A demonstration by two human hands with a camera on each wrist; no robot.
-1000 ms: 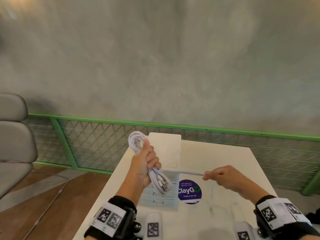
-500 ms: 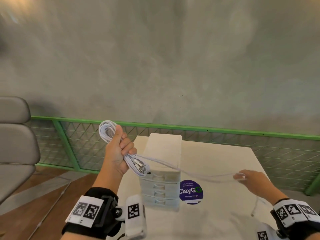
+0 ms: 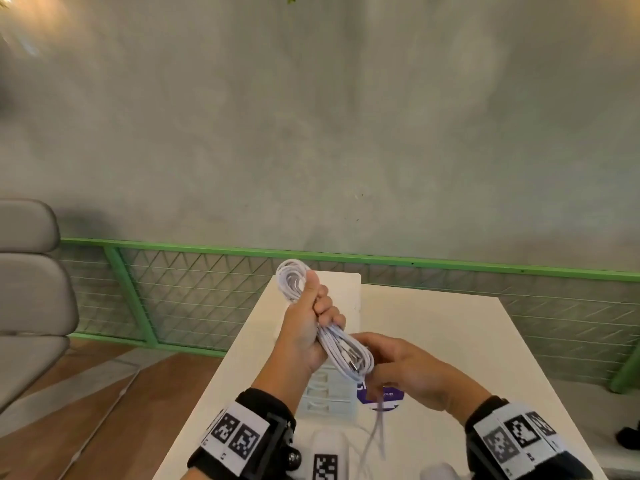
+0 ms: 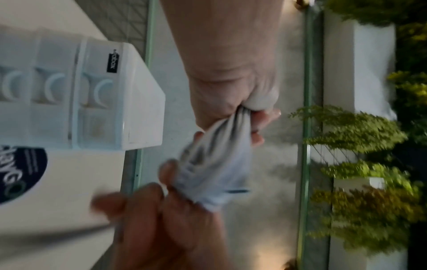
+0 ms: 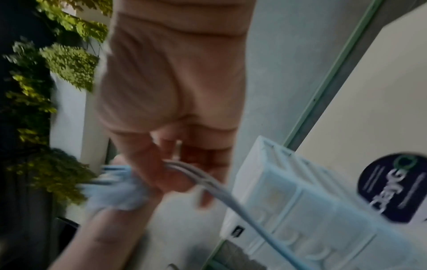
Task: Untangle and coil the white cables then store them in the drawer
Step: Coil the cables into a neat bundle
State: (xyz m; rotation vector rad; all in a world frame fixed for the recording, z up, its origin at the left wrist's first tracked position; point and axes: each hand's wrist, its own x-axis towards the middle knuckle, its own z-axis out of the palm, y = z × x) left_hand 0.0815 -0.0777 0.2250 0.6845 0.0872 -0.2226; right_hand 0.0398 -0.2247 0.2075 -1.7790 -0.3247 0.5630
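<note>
My left hand (image 3: 313, 318) grips a thick coil of white cable (image 3: 341, 351) upright above the table; the coil's top loop (image 3: 292, 277) sticks out over my thumb. In the left wrist view the bundle (image 4: 215, 164) fans out below my fist (image 4: 231, 102). My right hand (image 3: 401, 368) sits right under the coil's lower end and pinches the loose white strand (image 5: 208, 182), whose slack (image 3: 375, 431) hangs blurred toward the table. The white drawer unit (image 3: 337, 400) stands behind and below both hands, its drawers (image 4: 57, 87) pushed in.
The white table (image 3: 450, 358) carries a round purple sticker (image 3: 381, 398) beside the drawer unit. A green mesh railing (image 3: 207, 289) runs behind the table. A grey padded chair (image 3: 31, 289) stands at left over the wooden floor.
My right hand came back in from the far right with the strand, up to the coil's lower end. The left hand swung the coil from the left back over the drawer unit.
</note>
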